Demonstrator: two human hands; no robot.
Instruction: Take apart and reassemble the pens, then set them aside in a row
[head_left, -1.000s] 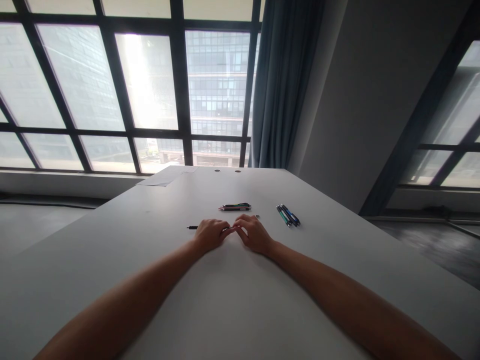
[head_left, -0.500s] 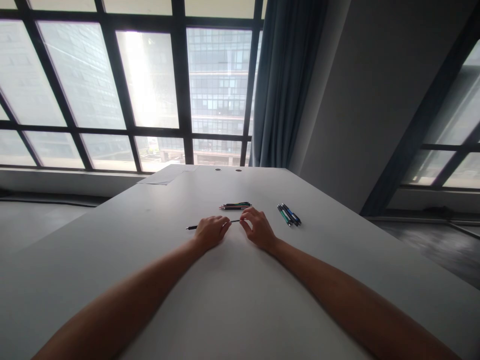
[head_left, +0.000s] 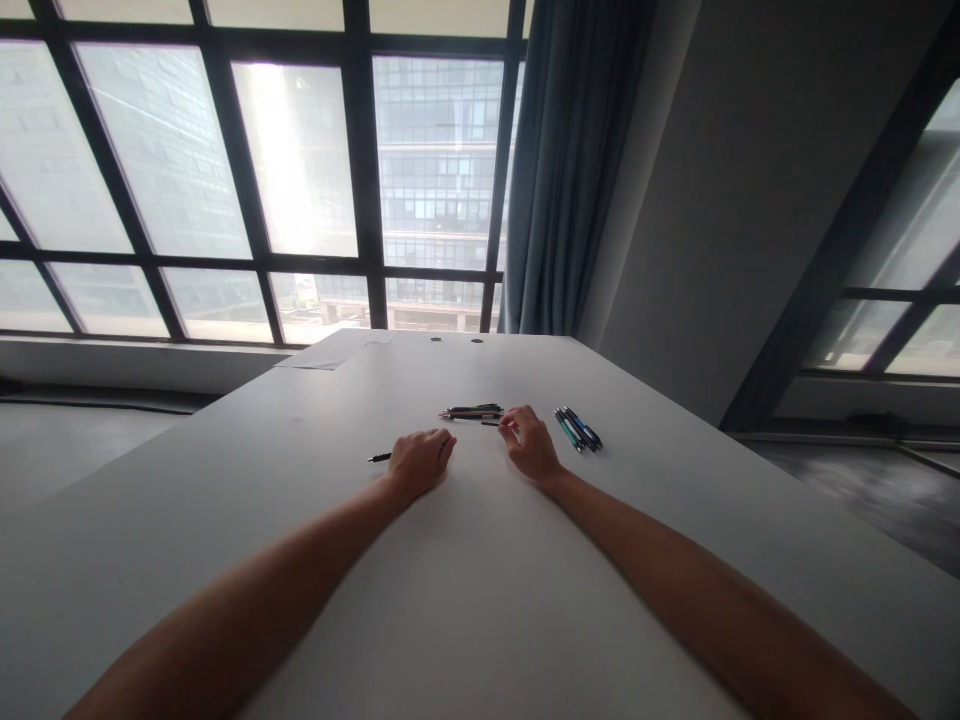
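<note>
My left hand [head_left: 420, 462] rests on the white table [head_left: 465, 600], its fingers curled round a black pen [head_left: 379, 457] whose tip sticks out to the left. My right hand [head_left: 534, 446] lies a little to the right, fingers pinched on a thin dark pen part [head_left: 490, 423] that points left from the fingertips. That part ends just below a small pile of coloured pens [head_left: 471, 411]. The two hands are apart and do not touch.
A second bunch of blue and green pens [head_left: 576, 429] lies right of my right hand. A sheet of paper [head_left: 330, 352] sits at the table's far left corner, two cable holes [head_left: 455, 340] near the far edge. Windows and a curtain stand behind.
The hands were together on one pen. They have drawn apart: my right hand moved up and right toward the pen pile with a thin part, while the left stayed with the pen body.
</note>
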